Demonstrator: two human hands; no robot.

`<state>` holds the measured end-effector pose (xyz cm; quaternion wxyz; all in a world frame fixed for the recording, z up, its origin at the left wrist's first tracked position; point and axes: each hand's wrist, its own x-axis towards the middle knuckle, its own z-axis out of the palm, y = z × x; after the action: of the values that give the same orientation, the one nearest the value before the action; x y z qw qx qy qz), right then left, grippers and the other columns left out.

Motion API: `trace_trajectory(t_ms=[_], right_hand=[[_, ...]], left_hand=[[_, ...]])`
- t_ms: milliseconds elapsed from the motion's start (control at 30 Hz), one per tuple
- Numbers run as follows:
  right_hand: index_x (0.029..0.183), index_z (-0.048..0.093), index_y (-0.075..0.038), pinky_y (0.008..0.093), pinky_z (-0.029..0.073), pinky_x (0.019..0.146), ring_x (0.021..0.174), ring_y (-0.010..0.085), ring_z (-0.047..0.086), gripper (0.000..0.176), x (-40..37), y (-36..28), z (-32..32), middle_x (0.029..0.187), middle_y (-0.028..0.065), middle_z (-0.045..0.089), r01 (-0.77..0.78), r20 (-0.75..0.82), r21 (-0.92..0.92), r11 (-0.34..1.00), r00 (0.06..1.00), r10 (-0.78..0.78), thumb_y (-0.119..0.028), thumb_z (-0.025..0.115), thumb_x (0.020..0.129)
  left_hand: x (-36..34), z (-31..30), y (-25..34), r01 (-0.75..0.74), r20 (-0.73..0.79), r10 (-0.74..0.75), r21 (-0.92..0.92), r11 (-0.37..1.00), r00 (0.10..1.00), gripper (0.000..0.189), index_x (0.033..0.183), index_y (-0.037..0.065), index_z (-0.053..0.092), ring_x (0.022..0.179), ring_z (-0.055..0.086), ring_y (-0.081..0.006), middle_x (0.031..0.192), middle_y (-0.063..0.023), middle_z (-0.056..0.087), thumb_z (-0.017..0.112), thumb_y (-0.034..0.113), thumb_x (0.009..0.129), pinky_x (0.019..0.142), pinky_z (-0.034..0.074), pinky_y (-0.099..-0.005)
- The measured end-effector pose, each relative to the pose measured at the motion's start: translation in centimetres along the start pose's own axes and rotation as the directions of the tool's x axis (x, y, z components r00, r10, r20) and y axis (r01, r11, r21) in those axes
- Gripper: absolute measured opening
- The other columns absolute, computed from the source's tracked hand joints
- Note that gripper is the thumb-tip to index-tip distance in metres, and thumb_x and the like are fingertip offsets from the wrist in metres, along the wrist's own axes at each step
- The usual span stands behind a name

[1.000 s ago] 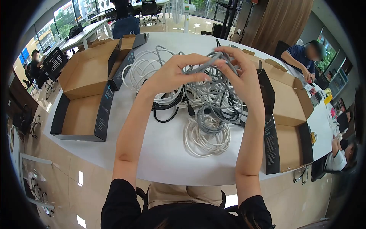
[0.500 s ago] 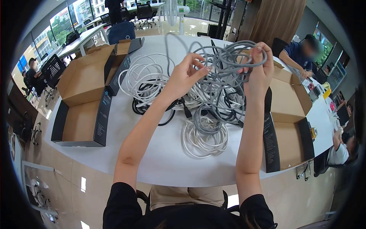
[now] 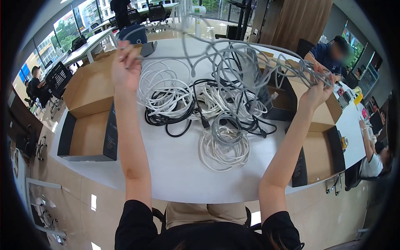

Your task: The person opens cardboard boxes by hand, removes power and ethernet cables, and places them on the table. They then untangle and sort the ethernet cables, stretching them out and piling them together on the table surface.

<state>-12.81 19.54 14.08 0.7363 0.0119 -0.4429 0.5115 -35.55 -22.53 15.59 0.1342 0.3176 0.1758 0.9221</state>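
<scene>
A tangled grey cable [image 3: 306,71] is stretched in the air above the table. My left hand [image 3: 127,66], raised over the left box's lid, has its fingers closed on one stretch of it. On the other side my right hand [image 3: 317,91] grips the bunched loops. Beneath the raised cable lies a pile of white cables [image 3: 164,92] mixed with black cables [image 3: 156,118]. A black plug [image 3: 205,122] sticks out toward me. Nearer to me, a small grey coil [image 3: 216,135] rests partly on a white coil [image 3: 225,160].
An open black cardboard box [image 3: 109,135] stands at the left of the white table [image 3: 200,183]. Another open box [image 3: 301,168] is at the right, with a dark box [image 3: 281,109] behind it. A person [image 3: 333,54] sits at the far right; chairs and desks stand beyond.
My hands have moved far apart, the left going left and up, the right going right. The grey cable has spread from a gathered bundle into a wide loose span between them.
</scene>
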Motion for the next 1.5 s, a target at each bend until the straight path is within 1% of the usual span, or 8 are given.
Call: trace_trajectory(t_ms=[233,433,700,867,967,1133,1367,1500], right_hand=[[0.115,0.048,-0.005,0.0295,0.053,0.076,0.103,0.0283,0.062,0.023,-1.8,-0.1,2.1,0.106,0.0162,0.063,-0.065,0.122,0.059,0.996,0.991,0.058,-0.009,0.053,0.093],[0.120,0.051,-0.004,0.0249,0.052,0.072,0.098,0.0151,0.060,0.030,-5.6,-1.8,7.2,0.113,0.0131,0.061,-0.009,0.389,-0.090,0.996,0.920,0.043,-0.007,0.054,0.090],[0.138,0.041,-0.019,0.0333,0.047,0.081,0.094,0.0204,0.057,0.066,-10.7,-7.0,11.0,0.114,0.0081,0.060,0.296,0.810,-0.402,0.866,0.557,0.185,-0.015,0.070,0.079],[0.127,0.053,-0.016,0.0339,0.048,0.078,0.086,0.0230,0.060,0.052,-7.8,-5.3,8.2,0.097,0.0083,0.066,0.251,0.725,-0.575,0.779,0.598,0.343,-0.017,0.070,0.078],[0.112,0.062,-0.009,0.0350,0.049,0.075,0.082,0.0269,0.063,0.036,-7.5,-4.1,7.0,0.089,0.0119,0.068,0.320,0.626,-0.778,0.541,0.472,0.620,-0.020,0.070,0.078],[0.109,0.061,0.002,0.0316,0.049,0.070,0.074,0.0216,0.063,0.037,-9.7,2.9,5.4,0.083,0.0154,0.066,0.312,0.697,-0.712,0.629,0.211,0.685,-0.019,0.069,0.079],[0.121,0.056,-0.004,0.0270,0.043,0.086,0.097,0.0133,0.059,0.035,-8.5,-1.2,8.2,0.106,0.0084,0.066,-0.773,0.776,-0.093,0.627,0.338,0.532,-0.029,0.047,0.097],[0.115,0.060,-0.004,0.0274,0.042,0.088,0.098,0.0125,0.059,0.036,-8.0,-0.3,8.6,0.103,0.0093,0.067,-0.272,0.544,-0.157,0.949,0.779,0.313,-0.033,0.047,0.097]], left_hand=[[0.6,-2.4,1.4,-0.037,0.067,0.043,-0.095,0.995,0.997,0.023,0.089,0.005,0.049,0.048,0.027,-0.0036,0.061,0.0066,0.036,0.038,0.021,0.100,0.043,0.021,-0.0195],[-0.6,0.5,0.9,0.055,0.024,-0.106,0.727,0.684,0.994,0.024,0.105,0.005,0.052,0.057,0.045,-0.0049,0.069,0.0043,0.049,0.045,0.027,0.098,0.051,0.034,-0.0180],[-1.5,5.7,-4.3,-0.563,0.397,0.590,0.817,0.121,0.703,0.034,0.112,0.003,0.053,0.087,0.062,-0.0128,0.095,-0.0070,0.062,0.066,0.001,0.081,0.074,0.051,-0.0233],[-4.0,8.0,-5.3,-0.332,0.351,-0.089,0.928,0.171,0.932,0.030,0.104,0.004,0.058,0.082,0.062,-0.0109,0.088,-0.0046,0.063,0.072,0.009,0.077,0.072,0.049,-0.0245],[-4.3,7.2,-7.7,-0.112,0.074,-0.645,0.994,-0.018,0.760,0.041,0.106,0.008,0.059,0.084,0.062,-0.0140,0.091,-0.0046,0.063,0.077,0.015,0.069,0.073,0.048,-0.0280],[-6.8,0.3,-15.5,-0.636,0.323,-0.628,0.678,-0.368,0.708,0.044,0.103,0.006,0.060,0.100,0.058,-0.0269,0.102,-0.0090,0.061,0.077,0.019,0.065,0.083,0.045,-0.0377],[-3.3,3.4,-12.3,-0.252,0.278,-0.557,0.960,0.125,0.782,0.018,0.095,0.004,0.055,0.077,0.059,-0.0120,0.086,-0.0089,0.064,0.059,0.020,0.088,0.064,0.045,-0.0261],[-2.6,4.0,-10.3,0.025,0.145,-0.207,0.760,0.650,0.968,0.025,0.093,0.008,0.049,0.067,0.050,-0.0052,0.080,-0.0046,0.058,0.042,0.032,0.099,0.055,0.037,-0.0193]])
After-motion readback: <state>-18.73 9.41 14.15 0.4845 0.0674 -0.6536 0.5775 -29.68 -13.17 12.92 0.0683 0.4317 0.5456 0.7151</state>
